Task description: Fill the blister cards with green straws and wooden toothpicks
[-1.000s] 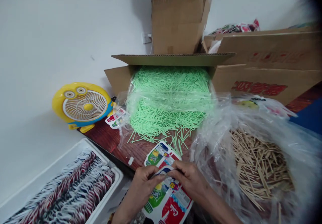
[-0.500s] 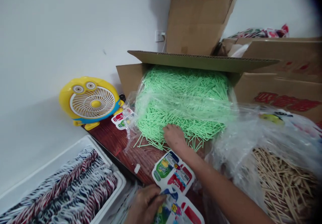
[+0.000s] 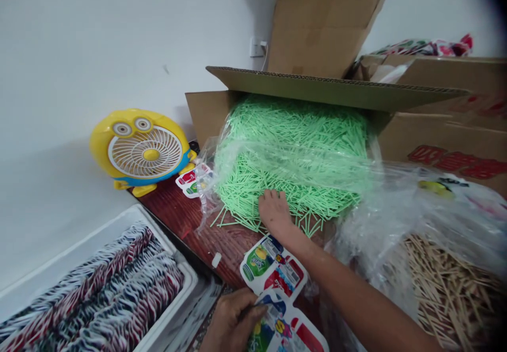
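My left hand (image 3: 233,317), at the bottom centre, pinches the left edge of a printed cut-out card (image 3: 287,328) with green Sprite and red soda-bottle pictures. A similar card (image 3: 273,267) lies just beyond it on the dark red wooden table. Ahead, my right hand (image 3: 275,215) reaches into the front edge of a heap of thin green sticks (image 3: 293,125). Its fingers are bent down together on the sticks, and their tips are partly hidden. A clear plastic bag (image 3: 277,159) surrounds the heap, which fills a cardboard box (image 3: 336,85) lying open towards me.
A yellow fan (image 3: 146,151) stands at the table's left end beside small printed cards (image 3: 194,180). Below left, a white foam box (image 3: 186,283) holds rows of stacked striped pieces. At right, brown sticks (image 3: 451,294) lie in clear plastic. More cartons (image 3: 455,146) stand behind.
The view has shifted slightly. My right hand's fingers have moved a little on the green sticks. My left hand keeps its hold on the card.
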Demonstrator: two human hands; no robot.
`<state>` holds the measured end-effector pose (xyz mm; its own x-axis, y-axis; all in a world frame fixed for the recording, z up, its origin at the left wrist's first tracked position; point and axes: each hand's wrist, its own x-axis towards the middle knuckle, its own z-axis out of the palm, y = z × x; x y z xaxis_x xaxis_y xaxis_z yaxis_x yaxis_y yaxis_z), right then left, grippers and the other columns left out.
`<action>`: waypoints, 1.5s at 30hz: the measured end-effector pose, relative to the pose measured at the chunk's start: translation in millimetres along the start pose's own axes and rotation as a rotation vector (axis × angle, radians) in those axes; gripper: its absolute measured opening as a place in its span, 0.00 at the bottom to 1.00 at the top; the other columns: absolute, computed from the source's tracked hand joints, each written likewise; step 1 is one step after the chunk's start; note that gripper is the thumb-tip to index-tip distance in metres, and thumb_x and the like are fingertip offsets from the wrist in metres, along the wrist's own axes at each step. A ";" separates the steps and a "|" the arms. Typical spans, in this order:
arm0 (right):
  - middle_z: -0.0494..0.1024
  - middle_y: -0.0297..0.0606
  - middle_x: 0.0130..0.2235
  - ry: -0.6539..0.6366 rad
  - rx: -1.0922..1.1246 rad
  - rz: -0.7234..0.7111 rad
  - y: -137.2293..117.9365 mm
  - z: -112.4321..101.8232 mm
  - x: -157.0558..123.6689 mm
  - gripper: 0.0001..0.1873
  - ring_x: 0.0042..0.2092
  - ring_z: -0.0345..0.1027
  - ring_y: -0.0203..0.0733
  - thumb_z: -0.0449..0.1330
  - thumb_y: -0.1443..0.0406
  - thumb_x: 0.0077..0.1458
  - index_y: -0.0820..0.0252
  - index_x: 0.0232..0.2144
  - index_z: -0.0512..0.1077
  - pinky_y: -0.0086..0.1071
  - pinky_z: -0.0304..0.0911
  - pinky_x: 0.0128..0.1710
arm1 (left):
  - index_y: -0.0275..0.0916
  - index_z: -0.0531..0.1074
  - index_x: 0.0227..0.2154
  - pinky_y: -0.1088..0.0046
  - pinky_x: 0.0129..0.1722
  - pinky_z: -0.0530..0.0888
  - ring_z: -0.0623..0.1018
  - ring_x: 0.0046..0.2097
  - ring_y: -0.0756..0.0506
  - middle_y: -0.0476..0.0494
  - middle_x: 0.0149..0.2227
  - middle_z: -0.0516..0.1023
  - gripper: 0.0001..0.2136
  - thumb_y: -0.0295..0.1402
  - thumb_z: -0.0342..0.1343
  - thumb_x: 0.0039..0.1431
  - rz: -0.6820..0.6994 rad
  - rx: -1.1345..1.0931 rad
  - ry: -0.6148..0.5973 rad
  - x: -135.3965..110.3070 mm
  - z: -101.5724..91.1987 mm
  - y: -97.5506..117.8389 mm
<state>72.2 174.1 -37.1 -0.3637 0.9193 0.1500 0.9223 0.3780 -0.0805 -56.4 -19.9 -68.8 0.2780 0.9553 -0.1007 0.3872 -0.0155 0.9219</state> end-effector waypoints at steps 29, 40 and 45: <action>0.76 0.35 0.33 0.222 1.236 0.383 92.7 42.2 -119.3 0.11 0.38 0.68 0.42 0.53 0.57 0.55 0.57 0.34 0.70 0.36 0.60 0.43 | 0.37 0.64 0.19 0.78 0.27 0.60 0.64 0.27 0.52 0.54 0.22 0.63 0.16 0.38 0.51 0.60 -0.102 0.063 -0.096 5.4 40.6 28.5; 0.78 0.33 0.34 0.322 1.448 0.439 95.1 15.0 -125.5 0.11 0.44 0.71 0.43 0.56 0.55 0.54 0.55 0.33 0.70 0.40 0.58 0.52 | 0.36 0.66 0.20 0.80 0.23 0.59 0.60 0.24 0.53 0.55 0.20 0.60 0.16 0.42 0.56 0.54 -0.247 -0.280 -0.004 7.6 31.6 41.7; 0.77 0.32 0.29 0.354 2.088 0.503 81.7 -25.7 -131.1 0.11 0.41 0.74 0.45 0.65 0.61 0.48 0.55 0.34 0.69 0.41 0.64 0.49 | 0.36 0.67 0.21 0.80 0.22 0.59 0.59 0.24 0.53 0.55 0.20 0.59 0.17 0.45 0.58 0.53 -0.297 -0.385 -0.008 16.2 28.3 42.9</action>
<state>198.7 81.7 -37.9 0.0550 0.9918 -0.1152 -0.6176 -0.0569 -0.7845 -10.4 -13.4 -41.5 0.2117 0.8997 -0.3817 0.0976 0.3691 0.9242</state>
